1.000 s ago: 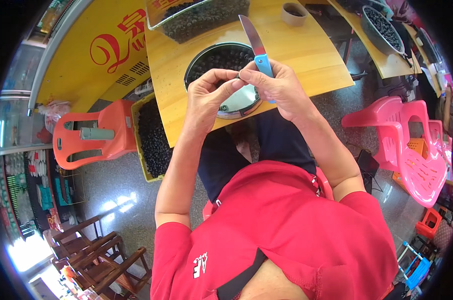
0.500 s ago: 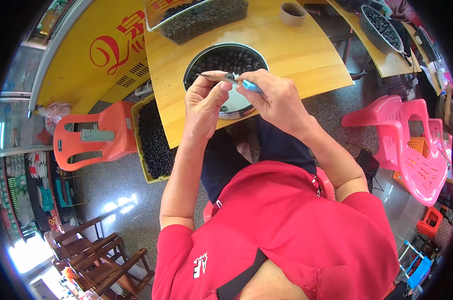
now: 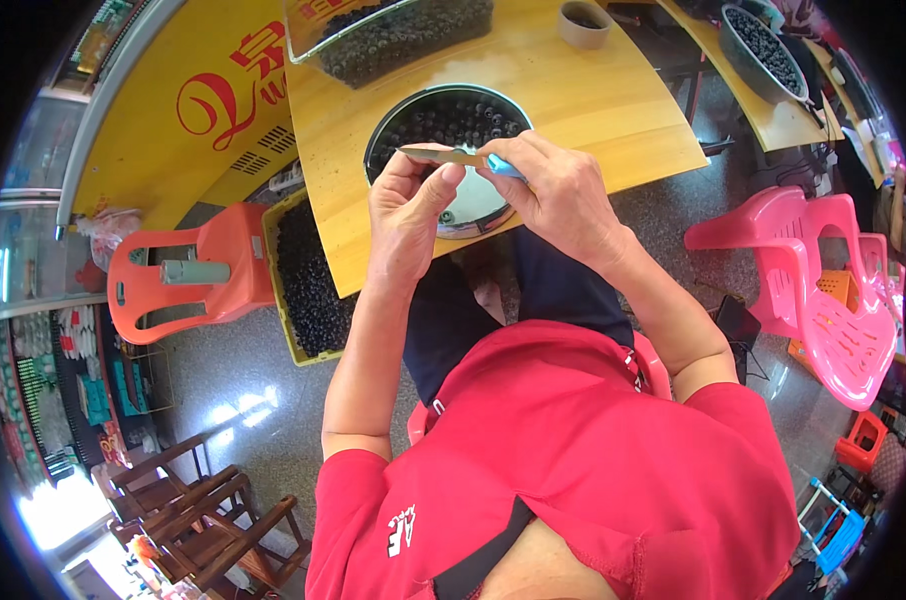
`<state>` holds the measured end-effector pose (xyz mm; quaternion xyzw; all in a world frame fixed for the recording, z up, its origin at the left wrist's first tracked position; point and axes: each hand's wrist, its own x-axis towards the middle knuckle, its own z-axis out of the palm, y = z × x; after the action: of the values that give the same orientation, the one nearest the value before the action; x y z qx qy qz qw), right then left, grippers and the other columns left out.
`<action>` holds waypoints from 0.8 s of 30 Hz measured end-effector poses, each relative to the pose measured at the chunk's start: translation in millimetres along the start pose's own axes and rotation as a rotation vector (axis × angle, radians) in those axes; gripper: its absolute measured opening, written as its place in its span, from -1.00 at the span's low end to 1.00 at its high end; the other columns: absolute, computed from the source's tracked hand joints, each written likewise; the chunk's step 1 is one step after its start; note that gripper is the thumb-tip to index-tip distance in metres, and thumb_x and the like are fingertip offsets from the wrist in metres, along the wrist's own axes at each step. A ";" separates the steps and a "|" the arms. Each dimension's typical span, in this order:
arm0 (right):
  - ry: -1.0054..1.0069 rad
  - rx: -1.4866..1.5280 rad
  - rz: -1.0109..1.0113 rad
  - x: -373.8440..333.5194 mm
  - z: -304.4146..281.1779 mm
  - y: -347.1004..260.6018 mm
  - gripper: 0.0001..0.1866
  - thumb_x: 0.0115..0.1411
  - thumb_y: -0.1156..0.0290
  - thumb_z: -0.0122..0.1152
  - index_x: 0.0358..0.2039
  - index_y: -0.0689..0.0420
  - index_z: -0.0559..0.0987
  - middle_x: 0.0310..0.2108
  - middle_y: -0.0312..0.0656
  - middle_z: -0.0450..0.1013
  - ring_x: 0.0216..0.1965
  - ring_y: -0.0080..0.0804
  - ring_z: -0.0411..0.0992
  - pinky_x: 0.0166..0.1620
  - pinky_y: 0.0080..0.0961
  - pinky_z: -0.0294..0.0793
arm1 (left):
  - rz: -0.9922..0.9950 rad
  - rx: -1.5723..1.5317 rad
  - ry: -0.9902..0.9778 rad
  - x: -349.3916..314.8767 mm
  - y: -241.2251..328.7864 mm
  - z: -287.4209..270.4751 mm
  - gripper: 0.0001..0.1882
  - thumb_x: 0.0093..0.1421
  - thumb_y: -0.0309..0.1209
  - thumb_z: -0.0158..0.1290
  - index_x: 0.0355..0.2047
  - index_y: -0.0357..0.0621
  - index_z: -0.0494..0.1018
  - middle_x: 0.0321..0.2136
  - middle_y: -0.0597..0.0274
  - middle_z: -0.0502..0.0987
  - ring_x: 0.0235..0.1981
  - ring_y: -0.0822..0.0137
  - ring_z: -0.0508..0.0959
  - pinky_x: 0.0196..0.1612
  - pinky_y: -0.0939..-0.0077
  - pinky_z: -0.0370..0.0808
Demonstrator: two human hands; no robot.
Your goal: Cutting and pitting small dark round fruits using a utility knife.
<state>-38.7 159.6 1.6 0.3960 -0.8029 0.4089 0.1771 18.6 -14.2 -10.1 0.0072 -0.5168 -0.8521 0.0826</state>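
Observation:
My right hand (image 3: 565, 200) grips the blue handle of a small knife (image 3: 440, 155), its fingers wrapped round it. The blade points left, across the fingertips of my left hand (image 3: 405, 215). Those fingers pinch a small dark round piece, mostly hidden behind the blade. Just under both hands stands a round metal bowl (image 3: 481, 208) on the wooden table. Many dark round pieces (image 3: 460, 118) lie in its far part; a few sit near its bare, shiny close side. What kind they are, I cannot tell.
A clear tub (image 3: 403, 45) of dark pieces and a small pale cup (image 3: 585, 25) stand farther back on the table (image 3: 613, 120). A yellow crate (image 3: 303, 345) of dark pieces sits beside an orange chair (image 3: 223, 255). Pink chairs (image 3: 788, 250) are at right.
The knife blade has turned slightly, showing more of its flat side and covering the dark piece. My right hand has shifted a little; my left hand stays nearly in place.

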 end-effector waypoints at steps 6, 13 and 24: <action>-0.014 -0.013 0.030 0.2 2.2 -1.2 -0.81 0.08 0.49 0.25 -0.25 0.16 0.54 -0.41 -0.11 0.49 -0.43 -0.13 0.49 -0.42 -0.35 0.46 | 0.041 -0.012 0.000 0.5 -3.2 -1.1 -0.82 0.15 -0.49 0.18 -0.25 -0.19 0.44 -0.30 0.37 0.49 -0.29 0.61 0.44 -0.19 0.73 0.38; -0.075 -0.057 0.090 -0.2 10.8 4.2 -0.82 0.10 0.45 0.22 -0.26 0.18 0.54 -0.41 -0.09 0.49 -0.40 -0.08 0.49 -0.40 -0.32 0.46 | 0.083 -0.010 -0.027 -6.1 4.5 2.7 -0.83 0.16 -0.52 0.15 -0.24 -0.21 0.44 -0.29 0.34 0.49 -0.26 0.57 0.44 -0.13 0.68 0.38; -0.174 0.812 0.549 17.9 -0.2 -17.7 -0.79 0.20 0.30 0.23 -0.32 0.21 0.56 -0.45 -0.37 0.45 -0.38 -0.67 0.38 -0.30 -0.63 0.40 | 0.118 -0.059 0.040 -5.5 -1.0 4.9 -0.84 0.17 -0.54 0.13 -0.23 -0.23 0.47 -0.30 0.33 0.49 -0.26 0.55 0.44 -0.17 0.69 0.37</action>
<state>-36.0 144.7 21.7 0.2396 -0.6653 0.6856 -0.1733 23.4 -8.6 -9.1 -0.0088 -0.4894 -0.8602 0.1432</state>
